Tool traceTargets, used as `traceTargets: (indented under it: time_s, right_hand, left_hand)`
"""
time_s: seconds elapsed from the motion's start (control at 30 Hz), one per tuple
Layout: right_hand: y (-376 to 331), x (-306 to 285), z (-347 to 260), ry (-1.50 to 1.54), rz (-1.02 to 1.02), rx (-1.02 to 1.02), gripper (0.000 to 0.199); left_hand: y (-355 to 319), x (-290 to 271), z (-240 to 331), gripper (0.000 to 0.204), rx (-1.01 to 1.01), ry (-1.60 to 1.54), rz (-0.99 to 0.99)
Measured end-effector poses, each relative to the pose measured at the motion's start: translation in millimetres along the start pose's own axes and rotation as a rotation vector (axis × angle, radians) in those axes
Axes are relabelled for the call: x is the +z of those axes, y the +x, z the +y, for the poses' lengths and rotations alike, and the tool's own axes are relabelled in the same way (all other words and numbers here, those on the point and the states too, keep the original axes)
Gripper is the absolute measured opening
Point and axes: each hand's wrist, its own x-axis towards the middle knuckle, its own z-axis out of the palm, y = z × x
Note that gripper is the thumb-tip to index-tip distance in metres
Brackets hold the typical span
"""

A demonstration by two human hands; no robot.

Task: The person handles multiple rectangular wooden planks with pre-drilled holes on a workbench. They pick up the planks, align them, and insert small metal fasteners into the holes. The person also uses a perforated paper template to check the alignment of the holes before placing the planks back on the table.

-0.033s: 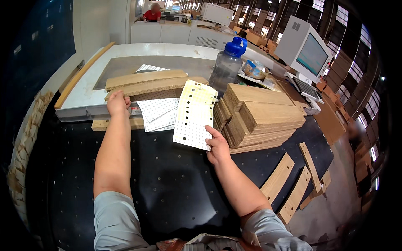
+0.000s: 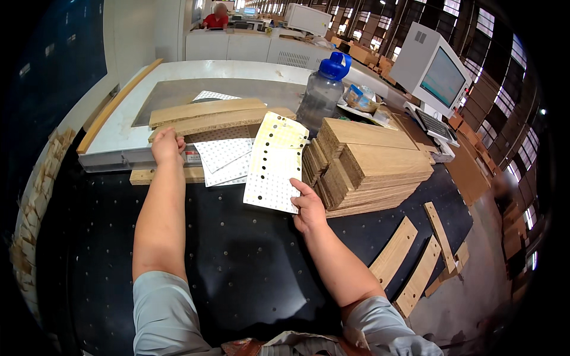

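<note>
My right hand [image 2: 310, 207] pinches the lower right edge of a white and yellow dotted sheet [image 2: 274, 160], which looks like a sheet of round stickers. Dark round spots run down both its sides. The sheet is held up over the black table. My left hand [image 2: 168, 145] is closed at the left end of the front wooden board [image 2: 228, 123], its fingertips partly hidden. Behind that board lies another wooden board [image 2: 205, 111]. More white dotted sheets [image 2: 222, 155] lie under the boards, partly covered by them.
A pile of wooden boards [image 2: 380, 166] stands to the right, beside a blue-capped bottle [image 2: 320, 98]. Loose drilled strips [image 2: 417, 277] lie at the right table edge. A monitor [image 2: 442, 74] and keyboard [image 2: 435, 126] stand beyond. A person in red [image 2: 215, 21] sits far back.
The dotted sheet in my right hand has tilted slightly to the left. Both hands stay almost where they were.
</note>
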Motion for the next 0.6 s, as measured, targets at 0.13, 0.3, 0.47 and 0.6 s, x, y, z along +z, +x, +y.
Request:
traceTargets:
  time_s: [0.13, 0.3, 0.47, 0.6]
  right_hand:
    - [-1, -4, 4, -0.018, 0.065, 0.071, 0.047]
    - [2, -9, 2, -0.01, 0.055, 0.047, 0.047]
    - [13, 4, -11, -0.102, 0.071, -0.005, 0.049]
    - [43, 28, -29, -0.223, 0.067, -0.134, 0.054]
  left_hand:
    - [0, 1, -1, 0.011, -0.016, -0.008, 0.005]
    - [1, -2, -6, 0.011, 0.001, -0.005, 0.0]
    - [1, -7, -3, 0.009, 0.003, 0.013, -0.013]
    - [2, -7, -3, 0.009, -0.002, 0.011, -0.007]
